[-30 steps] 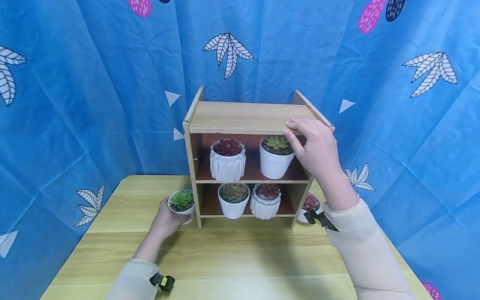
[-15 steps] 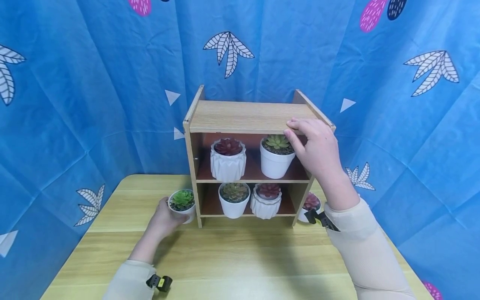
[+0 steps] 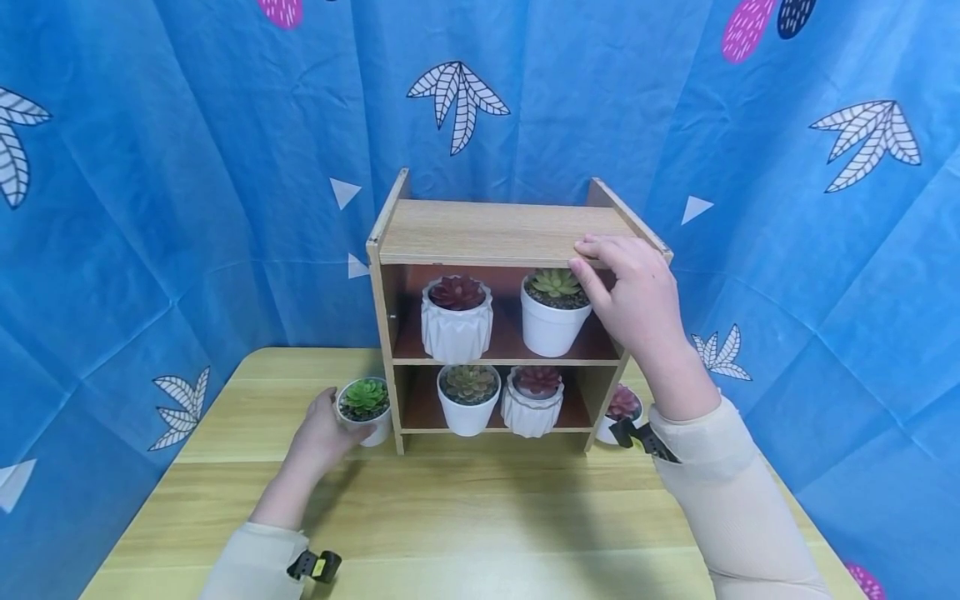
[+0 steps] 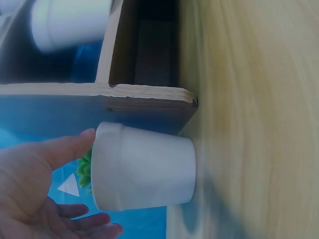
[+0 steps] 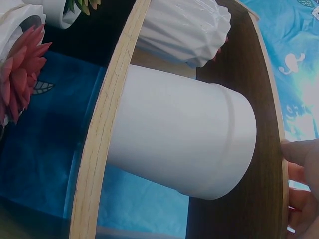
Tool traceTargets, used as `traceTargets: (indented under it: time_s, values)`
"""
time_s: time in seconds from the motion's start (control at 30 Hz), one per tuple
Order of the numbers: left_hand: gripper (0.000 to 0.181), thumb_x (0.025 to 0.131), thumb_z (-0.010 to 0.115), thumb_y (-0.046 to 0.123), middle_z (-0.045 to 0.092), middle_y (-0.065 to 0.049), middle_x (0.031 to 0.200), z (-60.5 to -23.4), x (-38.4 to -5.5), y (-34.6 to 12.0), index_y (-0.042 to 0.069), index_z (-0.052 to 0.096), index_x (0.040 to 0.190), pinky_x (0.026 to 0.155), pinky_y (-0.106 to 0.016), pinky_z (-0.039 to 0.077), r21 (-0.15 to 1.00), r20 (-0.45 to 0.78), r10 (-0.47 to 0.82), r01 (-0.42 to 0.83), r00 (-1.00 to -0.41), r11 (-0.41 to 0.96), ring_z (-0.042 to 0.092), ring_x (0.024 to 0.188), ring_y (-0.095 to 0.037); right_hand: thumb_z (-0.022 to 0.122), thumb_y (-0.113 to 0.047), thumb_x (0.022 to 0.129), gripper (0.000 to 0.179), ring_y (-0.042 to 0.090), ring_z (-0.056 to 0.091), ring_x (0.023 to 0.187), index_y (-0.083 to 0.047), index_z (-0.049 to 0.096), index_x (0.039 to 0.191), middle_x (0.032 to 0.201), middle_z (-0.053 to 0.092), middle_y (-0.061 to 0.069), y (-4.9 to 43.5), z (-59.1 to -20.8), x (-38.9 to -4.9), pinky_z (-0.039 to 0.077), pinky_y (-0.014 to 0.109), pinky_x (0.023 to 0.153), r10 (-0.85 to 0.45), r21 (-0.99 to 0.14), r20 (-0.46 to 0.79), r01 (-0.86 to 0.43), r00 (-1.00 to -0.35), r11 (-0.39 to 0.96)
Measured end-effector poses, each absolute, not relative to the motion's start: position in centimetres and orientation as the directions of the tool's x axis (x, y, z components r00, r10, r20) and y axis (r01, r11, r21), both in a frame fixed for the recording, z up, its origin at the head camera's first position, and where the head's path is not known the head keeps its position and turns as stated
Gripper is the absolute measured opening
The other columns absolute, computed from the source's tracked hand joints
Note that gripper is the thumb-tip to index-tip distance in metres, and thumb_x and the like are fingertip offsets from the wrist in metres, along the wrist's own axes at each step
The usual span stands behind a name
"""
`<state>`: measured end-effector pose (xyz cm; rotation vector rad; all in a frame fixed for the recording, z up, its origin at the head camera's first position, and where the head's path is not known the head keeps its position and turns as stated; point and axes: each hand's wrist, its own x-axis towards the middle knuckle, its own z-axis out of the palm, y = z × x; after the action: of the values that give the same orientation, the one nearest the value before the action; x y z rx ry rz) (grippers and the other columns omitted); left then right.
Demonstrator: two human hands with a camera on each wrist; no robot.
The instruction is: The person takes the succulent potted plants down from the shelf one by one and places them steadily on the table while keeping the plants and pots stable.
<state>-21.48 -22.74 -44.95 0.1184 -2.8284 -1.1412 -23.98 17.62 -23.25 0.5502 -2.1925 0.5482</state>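
A small wooden shelf (image 3: 502,233) stands on the table. My left hand (image 3: 322,435) is beside its left side, at a white pot with a bright green succulent (image 3: 365,400). That pot stands upright on the table. In the left wrist view the fingers (image 4: 82,221) are spread and loose beside the pot, and the thumb tip is at its rim. My right hand (image 3: 636,287) grips the front edge of the shelf's top board near the right end, thumb in front and fingers over the top. Just below it is a white pot with a light green succulent (image 3: 555,321).
A ribbed white pot with a dark red succulent (image 3: 456,325) shares the upper level. Below stand a smooth pot (image 3: 468,408) and another ribbed pot (image 3: 532,408). A pot with a pink succulent (image 3: 622,408) is right of the shelf. Blue curtains (image 3: 225,167) surround the table.
My left hand has loosened from the green succulent's pot and shifted slightly left and back, while the pot stays in place. The right hand has held still on the top board.
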Motion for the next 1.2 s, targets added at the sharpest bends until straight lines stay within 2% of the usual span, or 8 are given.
traceTargets:
  time_s: [0.37, 0.77, 1.2]
  values:
    - [0.077, 0.088, 0.075, 0.032, 0.041, -0.037, 0.14, -44.0, -20.9, -22.4, -0.012, 0.04, 0.142, 0.103, -0.066, 0.039, 0.64, 0.105, -0.11, -0.017, -0.988, 0.768, 0.046, 0.124, -0.054, 0.067, -0.029, 0.097, 0.031, 0.03, 0.058, 0.124, -0.011, 0.073, 0.121, 0.125, 0.07, 0.006, 17.6, -23.3, -24.1, 0.039, 0.051, 0.109, -0.204, -0.2, 0.78, -0.545, -0.592, 0.814]
    - [0.066, 0.094, 0.068, 0.032, 0.041, -0.035, 0.145, -42.8, -20.7, -22.2, -0.008, 0.045, 0.142, 0.104, -0.065, 0.037, 0.62, 0.155, -0.103, 0.015, -0.983, 0.785, 0.043, 0.13, -0.053, 0.067, -0.03, 0.097, 0.031, 0.03, 0.058, 0.125, -0.011, 0.073, 0.121, 0.126, 0.069, 0.006, 17.7, -23.4, -24.2, 0.039, 0.05, 0.109, -0.209, -0.192, 0.781, -0.544, -0.589, 0.817]
    - [0.057, 0.096, 0.064, 0.031, 0.047, -0.032, 0.141, -41.1, -20.3, -21.1, -0.006, 0.051, 0.138, 0.101, -0.064, 0.041, 0.608, 0.266, -0.116, 0.073, -0.957, 0.79, 0.048, 0.127, -0.051, 0.067, -0.03, 0.097, 0.03, 0.03, 0.058, 0.124, -0.012, 0.073, 0.121, 0.126, 0.069, 0.005, 17.6, -23.4, -24.2, 0.039, 0.051, 0.108, -0.2, -0.201, 0.781, -0.542, -0.592, 0.816]
